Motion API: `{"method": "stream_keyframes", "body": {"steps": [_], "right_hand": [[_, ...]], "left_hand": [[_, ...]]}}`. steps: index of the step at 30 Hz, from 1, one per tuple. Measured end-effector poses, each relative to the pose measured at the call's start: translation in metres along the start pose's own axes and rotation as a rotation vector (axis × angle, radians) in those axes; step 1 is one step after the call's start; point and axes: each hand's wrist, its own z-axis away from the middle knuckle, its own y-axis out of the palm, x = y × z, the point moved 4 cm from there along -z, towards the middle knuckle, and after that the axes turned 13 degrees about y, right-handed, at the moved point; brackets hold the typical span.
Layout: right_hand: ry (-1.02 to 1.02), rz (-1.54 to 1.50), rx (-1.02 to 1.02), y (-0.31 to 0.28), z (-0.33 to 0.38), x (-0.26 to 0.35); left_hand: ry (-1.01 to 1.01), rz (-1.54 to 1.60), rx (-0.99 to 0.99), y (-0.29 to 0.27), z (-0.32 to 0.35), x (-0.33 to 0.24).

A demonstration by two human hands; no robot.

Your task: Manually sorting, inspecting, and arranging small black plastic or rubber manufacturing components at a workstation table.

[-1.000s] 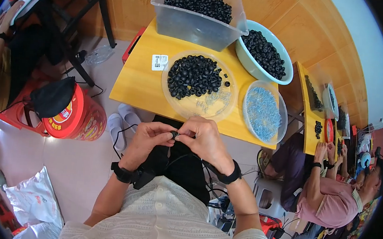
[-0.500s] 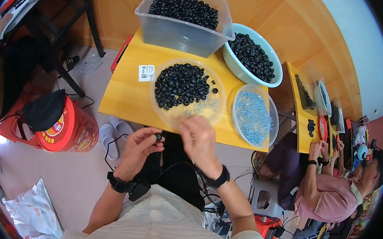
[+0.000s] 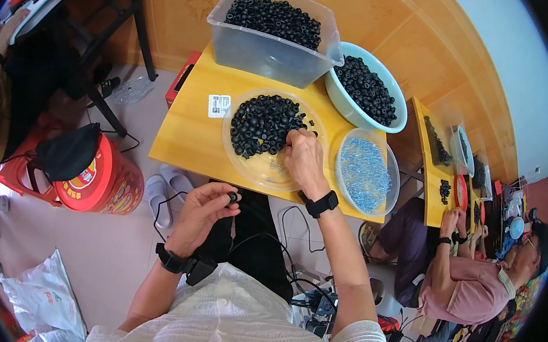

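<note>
Above my lap, my left hand (image 3: 200, 213) pinches a small round black plastic piece (image 3: 232, 197) between thumb and fingers. Past the table's front edge, my right hand (image 3: 306, 164) reaches down into a shallow round clear tray (image 3: 236, 158). Its fingers are closed together at the right side of a heap of black ring-like pieces (image 3: 262, 123); whatever they grip is hidden. Small clear pieces (image 3: 277, 167) lie in the tray by this hand. To the right of it stands a clear round container (image 3: 390, 193) full of tiny bluish clear parts (image 3: 364, 169).
On the yellow table (image 3: 182, 138), a clear rectangular bin (image 3: 258, 55) and a pale blue bowl (image 3: 350, 106) hold more black pieces. A label card (image 3: 218, 106) lies left. A person (image 3: 469, 289) works at another table rightward. Red bucket (image 3: 113, 186) and slippers (image 3: 157, 201) are on the floor.
My right hand has moved from near my left hand, forward and right into the tray. My left hand keeps its pinch on the black piece. The whole view has shifted slightly.
</note>
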Motion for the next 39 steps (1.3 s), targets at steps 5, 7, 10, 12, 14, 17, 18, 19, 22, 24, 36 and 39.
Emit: {"method": "stream_keyframes", "body": {"steps": [5,7,10,12,14,17,18,19,22,24,36,39], "right_hand": [[-0.026,0.051,-0.009,0.003,0.004,0.005],[-0.023,0.023,-0.043,-0.003,0.006,0.0],[0.053,-0.131,0.085,0.001,0.007,-0.017],[0.036,-0.143,0.124,0.002,0.008,-0.019],[0.045,-0.223,0.17,0.002,0.01,-0.019],[0.054,-0.284,0.15,0.001,0.013,-0.023],[0.057,-0.291,0.15,0.001,0.013,-0.024],[0.053,-0.31,0.152,-0.001,0.013,-0.025],[0.035,-0.312,0.14,-0.001,0.013,-0.024],[0.019,-0.307,0.128,-0.004,0.014,-0.021],[0.427,-1.225,0.68,-0.022,0.058,0.028],[0.371,-1.133,0.641,-0.021,0.071,0.043]], "left_hand": [[0.006,-0.002,-0.002,0.0,0.002,-0.001],[0.004,0.014,-0.005,-0.001,0.003,-0.001],[0.003,0.025,-0.011,-0.002,0.003,-0.001],[0.008,0.03,-0.012,-0.006,0.003,0.002],[0.012,0.037,-0.011,-0.006,0.003,0.002],[-0.005,0.021,-0.008,-0.002,0.004,0.002],[-0.007,0.018,-0.01,-0.001,0.003,0.003],[-0.009,0.015,-0.011,0.001,0.003,0.003],[-0.011,0.029,-0.017,-0.001,0.004,0.004],[-0.012,0.041,-0.014,-0.001,0.004,0.004],[0.013,0.044,-0.014,0.003,-0.001,-0.002],[0.031,0.05,0.005,0.005,-0.003,-0.002]]}}
